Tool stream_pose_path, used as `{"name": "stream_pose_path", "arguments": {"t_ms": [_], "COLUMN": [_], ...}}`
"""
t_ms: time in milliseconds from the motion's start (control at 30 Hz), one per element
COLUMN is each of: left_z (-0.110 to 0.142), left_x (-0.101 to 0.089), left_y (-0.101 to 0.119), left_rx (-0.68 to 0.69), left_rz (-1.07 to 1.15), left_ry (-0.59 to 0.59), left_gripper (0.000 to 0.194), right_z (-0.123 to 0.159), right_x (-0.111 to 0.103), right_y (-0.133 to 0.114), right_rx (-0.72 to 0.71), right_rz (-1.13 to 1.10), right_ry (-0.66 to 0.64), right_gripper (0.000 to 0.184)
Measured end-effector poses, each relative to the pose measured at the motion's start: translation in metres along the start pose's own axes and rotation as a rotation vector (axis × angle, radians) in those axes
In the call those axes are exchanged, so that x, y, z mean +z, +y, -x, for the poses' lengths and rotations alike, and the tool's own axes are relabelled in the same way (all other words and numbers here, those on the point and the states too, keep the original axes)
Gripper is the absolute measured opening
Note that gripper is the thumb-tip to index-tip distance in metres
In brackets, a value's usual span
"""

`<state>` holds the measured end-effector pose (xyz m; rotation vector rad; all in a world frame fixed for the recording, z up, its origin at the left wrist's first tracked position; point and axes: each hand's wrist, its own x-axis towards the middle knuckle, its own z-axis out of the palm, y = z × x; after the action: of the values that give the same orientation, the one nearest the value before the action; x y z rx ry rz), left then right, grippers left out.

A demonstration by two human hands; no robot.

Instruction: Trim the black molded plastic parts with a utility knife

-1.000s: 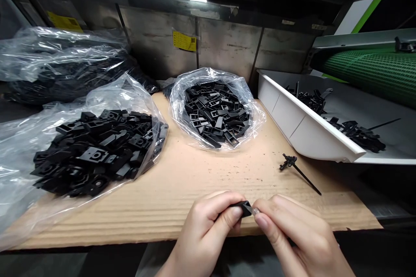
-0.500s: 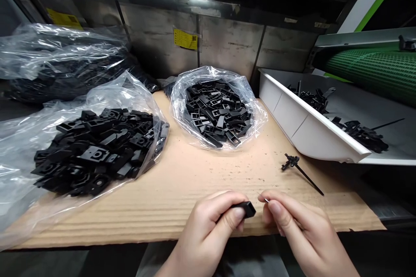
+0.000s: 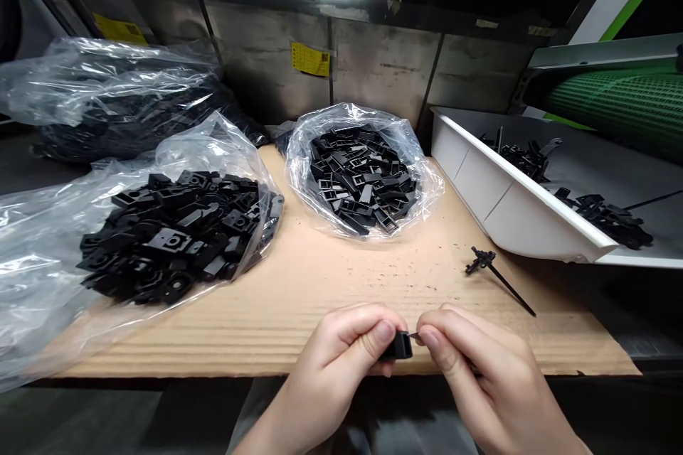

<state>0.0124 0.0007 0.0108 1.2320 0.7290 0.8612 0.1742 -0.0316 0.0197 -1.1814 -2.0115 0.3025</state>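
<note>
Near the front edge of the cardboard (image 3: 240, 327), my left hand (image 3: 349, 352) pinches a small black plastic part (image 3: 401, 346) whose hollow end faces right. My right hand (image 3: 469, 352) is closed on a thin metal blade (image 3: 415, 335) that sticks out a little from between thumb and forefinger. The tip of the blade meets the rim of the hollow end; how deep it goes I cannot tell. Most of the blade and any handle are hidden inside my right fingers.
Left lies an open clear bag of black parts (image 3: 176, 234); another open bag of rectangular black parts (image 3: 368, 178) stands at the back middle. A branched black plastic piece (image 3: 496, 274) lies right, beside a white bin (image 3: 523, 192). A green mesh conveyor belt (image 3: 624, 99) is above the bin.
My hands have come closer together, and the metal blade now reaches the black part's open end. My left thumb has shifted over the part. The view has turned slightly left.
</note>
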Motion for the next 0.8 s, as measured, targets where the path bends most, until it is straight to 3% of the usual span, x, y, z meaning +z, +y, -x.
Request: {"name": "stream_pose_path", "arguments": {"t_ms": [167,467,600,700,800], "left_z": [0.001,0.0,0.002,0.003,0.003], "left_x": [0.001,0.001,0.003,0.004,0.004], "left_y": [0.0,-0.004,-0.004,-0.004,-0.003], "left_rx": [0.073,0.18,0.271,0.294,0.307], "left_rz": [-0.122,-0.151,-0.258,-0.258,-0.244], "left_ry": [0.025,0.064,0.115,0.145,0.154], "left_gripper": [0.026,0.026,0.018,0.021,0.019], "right_z": [-0.001,0.016,0.02,0.018,0.015], "right_x": [-0.001,0.003,0.002,0.004,0.008], "right_y": [0.0,-0.008,-0.005,-0.004,-0.003], "right_rx": [0.027,0.008,0.116,0.096,0.046], "right_rz": [-0.004,-0.058,-0.06,-0.007,0.058], "right_ry": [-0.051,-0.13,0.049,0.208,0.275], "right_gripper": [0.019,0.021,0.013,0.015,0.014]}}
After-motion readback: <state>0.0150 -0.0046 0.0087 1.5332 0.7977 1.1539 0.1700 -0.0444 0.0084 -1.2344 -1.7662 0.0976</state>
